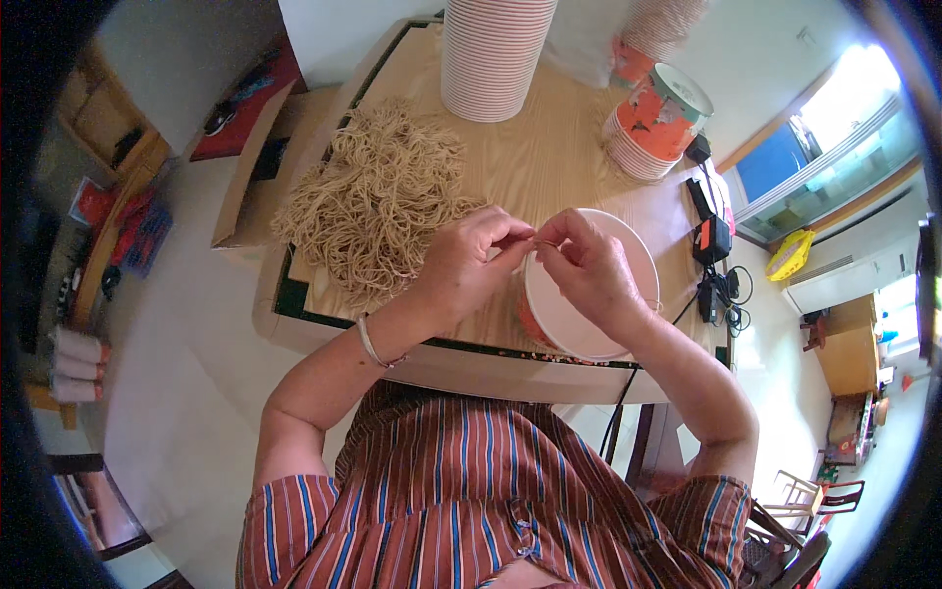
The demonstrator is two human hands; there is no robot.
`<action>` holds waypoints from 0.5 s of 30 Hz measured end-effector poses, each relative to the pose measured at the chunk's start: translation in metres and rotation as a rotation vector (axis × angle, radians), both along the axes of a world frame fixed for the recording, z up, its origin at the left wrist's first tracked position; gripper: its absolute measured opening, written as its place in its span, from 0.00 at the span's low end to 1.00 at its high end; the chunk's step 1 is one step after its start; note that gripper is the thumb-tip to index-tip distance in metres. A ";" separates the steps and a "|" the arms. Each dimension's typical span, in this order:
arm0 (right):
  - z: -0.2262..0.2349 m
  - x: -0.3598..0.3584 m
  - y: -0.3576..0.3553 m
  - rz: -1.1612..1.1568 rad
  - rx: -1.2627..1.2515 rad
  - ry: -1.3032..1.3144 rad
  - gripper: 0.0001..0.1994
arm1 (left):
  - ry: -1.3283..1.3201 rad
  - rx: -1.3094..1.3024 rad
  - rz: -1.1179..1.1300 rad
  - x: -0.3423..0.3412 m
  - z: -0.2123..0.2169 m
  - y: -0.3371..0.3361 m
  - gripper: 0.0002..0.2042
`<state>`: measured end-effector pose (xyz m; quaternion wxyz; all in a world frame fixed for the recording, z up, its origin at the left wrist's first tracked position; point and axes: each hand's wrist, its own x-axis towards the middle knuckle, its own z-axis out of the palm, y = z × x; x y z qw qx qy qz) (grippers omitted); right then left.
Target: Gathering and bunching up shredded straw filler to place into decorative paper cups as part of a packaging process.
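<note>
Seen from the wearer's head, two bare hands meet over a wooden table [564,147], near the left rim of a round bucket [569,319]. On the left hand [471,260] and the right hand [594,265] alike, thumb and forefinger are pinched tightly together, tip almost touching tip, around what looks like a short strand [537,241] of tan string; most of it is hidden by the fingers. Gripping it from both sides probably gives fine control over something so thin. A big, loose, tangled pile of string [378,196] lies on the table just beside the left forearm, seemingly put there for easy reach. The bucket stands in front of the wearer, partly under the right hand, likely to be close to the work. It has a wide white face and an orange side; whether that face is an open mouth or a base, I cannot tell, and no contents show. Farther back rise a tall stack of white cups [496,64], nested probably to save space, and a shorter stack of orange tubs [653,123], one fitted over another.
</note>
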<state>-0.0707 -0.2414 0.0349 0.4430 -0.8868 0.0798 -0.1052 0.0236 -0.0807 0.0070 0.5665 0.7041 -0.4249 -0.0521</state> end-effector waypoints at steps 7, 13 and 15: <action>0.001 0.000 0.003 -0.043 0.002 0.026 0.07 | -0.130 -0.012 0.013 0.001 0.001 0.000 0.05; 0.002 -0.001 0.006 -0.027 -0.091 -0.052 0.07 | -0.432 -0.023 0.013 0.008 0.002 -0.001 0.05; 0.003 0.000 0.007 -0.032 -0.117 -0.055 0.06 | -0.540 -0.007 0.022 0.010 0.002 -0.001 0.07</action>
